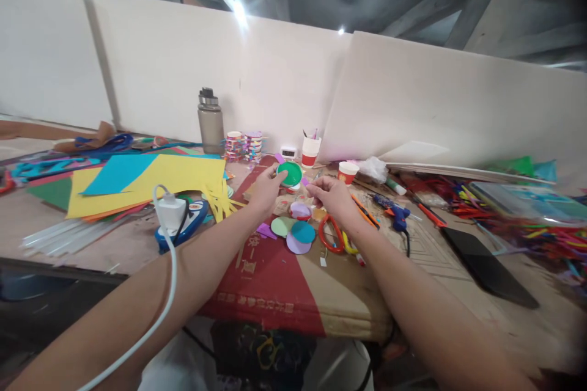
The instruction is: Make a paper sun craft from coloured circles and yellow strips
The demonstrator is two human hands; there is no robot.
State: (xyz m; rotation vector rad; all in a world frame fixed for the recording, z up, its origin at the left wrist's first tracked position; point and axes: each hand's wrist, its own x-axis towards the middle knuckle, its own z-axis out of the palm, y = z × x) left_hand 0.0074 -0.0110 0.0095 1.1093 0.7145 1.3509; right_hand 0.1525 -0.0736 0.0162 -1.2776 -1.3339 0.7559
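Observation:
My left hand (266, 189) is closed on the edge of a green disc (290, 175), thumb on its upper face. Just to the right, my right hand (331, 193) has its thumb and fingers pinched together; what they hold, if anything, is too small to make out. Below both hands lie loose paper circles: a light green one (281, 226), a teal one (303, 232) and a lilac one (298, 245). A small red and white cup piece (301, 211) sits behind them. Red-handled scissors (331, 234) rest under my right wrist.
Yellow paper (151, 180) and a blue power strip (183, 229) with a white cable lie left. A grey bottle (210, 122) and paper cups (310, 151) stand behind. At right are a blue glue gun (397, 212) and a black phone-like slab (488, 266).

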